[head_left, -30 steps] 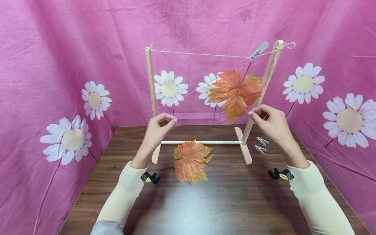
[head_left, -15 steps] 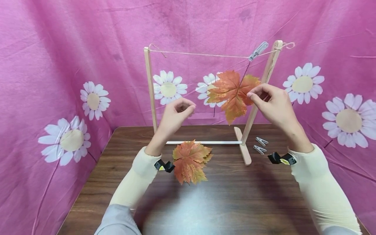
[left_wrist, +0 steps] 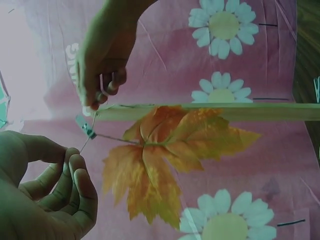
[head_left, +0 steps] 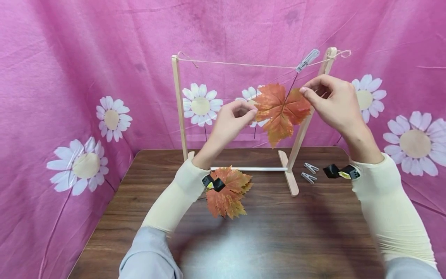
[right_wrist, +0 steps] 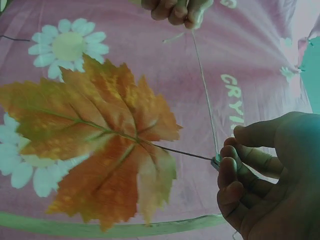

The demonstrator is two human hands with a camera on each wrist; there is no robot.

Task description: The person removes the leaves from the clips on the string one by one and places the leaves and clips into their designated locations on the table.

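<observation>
An orange-red artificial maple leaf hangs by its stem from a grey clothespin clipped on a string. My left hand is raised left of this leaf, fingers loosely curled, thumb and fingertips close together with nothing visible between them. On the leaf's other side my right hand is up, its thumb and forefinger overlapping the leaf's upper right lobe in the head view. A small gap shows between that thumb and fingers in the right wrist view. More maple leaves lie on the table, partly behind the left wrist.
The string runs between two wooden posts of a stand, joined low down by a white rod. Two loose clothespins lie on the brown table, right of the stand's foot. Pink cloth with daisies surrounds it.
Both hands have risen from low beside the stand. The left hand has also moved right, toward the hanging leaf; the right hand has moved up along that leaf's right side.
</observation>
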